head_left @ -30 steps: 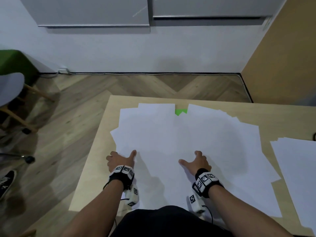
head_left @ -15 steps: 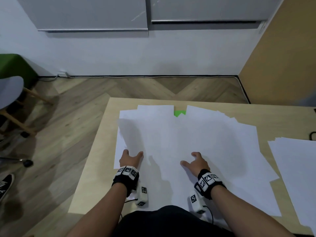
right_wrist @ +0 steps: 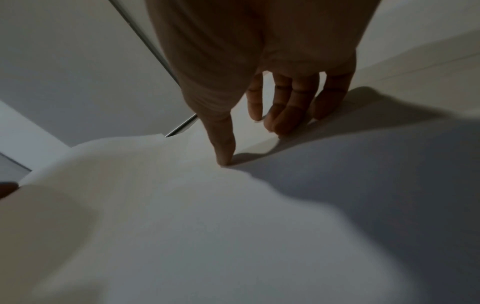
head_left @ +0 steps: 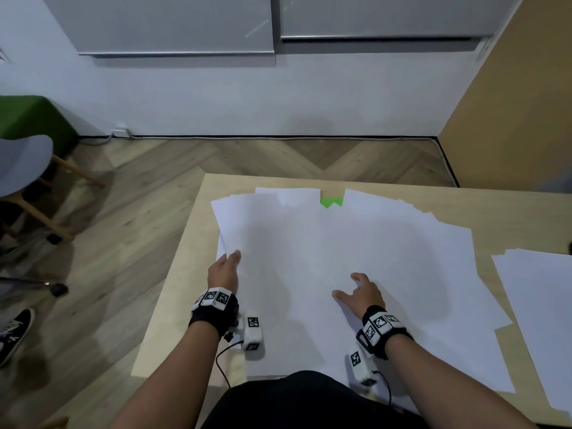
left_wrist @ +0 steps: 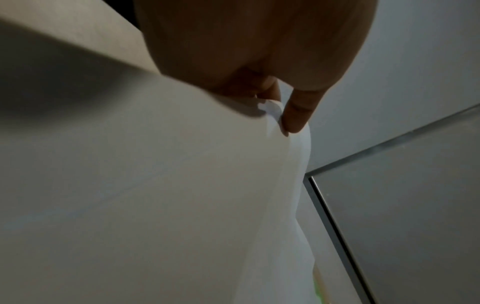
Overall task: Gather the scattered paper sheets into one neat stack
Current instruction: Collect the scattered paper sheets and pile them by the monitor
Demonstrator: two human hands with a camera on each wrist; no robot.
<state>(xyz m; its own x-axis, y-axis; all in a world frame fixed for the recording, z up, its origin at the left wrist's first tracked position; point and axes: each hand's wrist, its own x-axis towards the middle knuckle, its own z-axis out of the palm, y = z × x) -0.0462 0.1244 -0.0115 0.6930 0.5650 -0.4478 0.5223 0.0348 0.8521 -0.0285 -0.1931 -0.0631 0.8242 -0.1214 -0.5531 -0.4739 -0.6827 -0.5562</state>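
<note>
Several white paper sheets lie overlapping and skewed across the wooden table. At the pile's left edge my left hand pinches the edge of the left sheet between thumb and fingers. That edge is raised and curled off the table. My right hand rests on the middle of the pile, thumb and fingertips spread and touching the paper. It holds nothing.
A separate pile of white sheets lies at the table's right edge. A green tape mark shows at the far edge between sheets. A grey chair and someone's shoe are on the floor to the left.
My left hand went from lying flat at the left edge to moving forward and inward, pinching and lifting the left sheet's edge. The right hand has barely moved.
</note>
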